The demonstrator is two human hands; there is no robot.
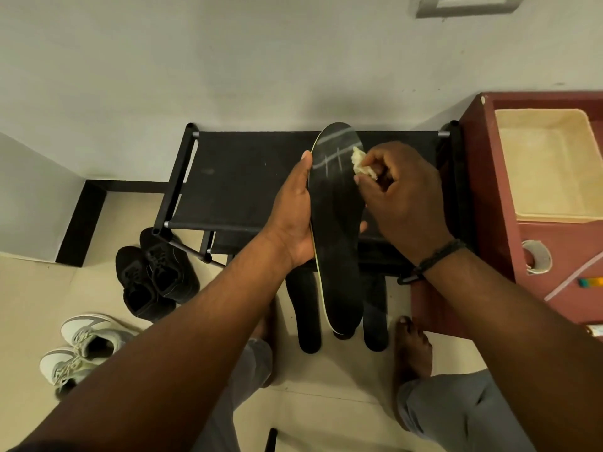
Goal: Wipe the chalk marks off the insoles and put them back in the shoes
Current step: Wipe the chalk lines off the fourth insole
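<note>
Here your left hand [295,216] grips the black insole [337,223] above the shoe rack [241,184], while your right hand [403,203] pinches a cloth [360,163] against its chalk marks [332,158]. Left of the rack sit black shoes [153,275] and white sneakers [81,347]; right of it, a red cabinet [489,190]. No readable writing.

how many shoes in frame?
4 clearly. Black pair on the floor left of the rack; white-grey pair nearer, at left. Dark shapes under the held insole may be more; can't tell.

Left grip [295,210] cradling; right grip [401,197] pinching
</note>
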